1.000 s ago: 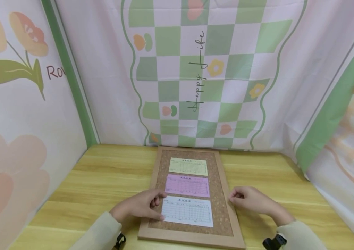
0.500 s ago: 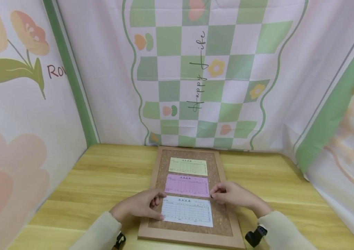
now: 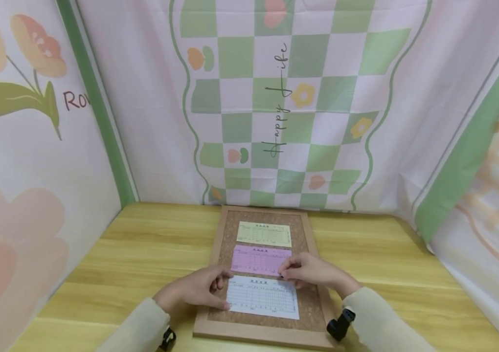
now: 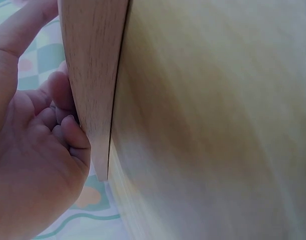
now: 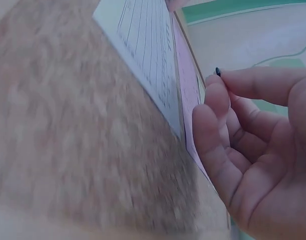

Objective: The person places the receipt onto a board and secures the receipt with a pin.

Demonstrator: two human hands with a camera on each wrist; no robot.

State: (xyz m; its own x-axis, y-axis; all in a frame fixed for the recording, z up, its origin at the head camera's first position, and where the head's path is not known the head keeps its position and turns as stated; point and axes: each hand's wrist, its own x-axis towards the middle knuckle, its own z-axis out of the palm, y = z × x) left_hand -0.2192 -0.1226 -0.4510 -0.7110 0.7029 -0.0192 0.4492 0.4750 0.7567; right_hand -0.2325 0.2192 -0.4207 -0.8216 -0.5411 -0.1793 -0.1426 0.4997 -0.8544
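A wood-framed cork board (image 3: 258, 334) lies on the table, bearing a yellow printed slip (image 3: 263, 233), a pink slip (image 3: 256, 259) and a white slip (image 3: 260, 298) in a column. My left hand (image 3: 198, 287) rests at the white slip's left side, thumb and forefinger spread to its two left corners. In the left wrist view its other fingers curl beside the board's wooden frame (image 4: 92, 75). Between thumb and forefinger my right hand (image 3: 313, 270) pinches a small black pin (image 5: 218, 72). That hand hovers over the white slip's upper right corner, overlapping the pink slip's lower right corner.
The yellow wooden table (image 3: 144, 244) extends on both sides of the board. A printed fabric curtain (image 3: 157, 122) hangs right behind it, with more fabric at left and right. A black strap (image 3: 341, 324) circles my right wrist.
My right hand has moved left from beside the board's right frame to over the slips, carrying the black pin. The left hand has stayed in place at the white slip.
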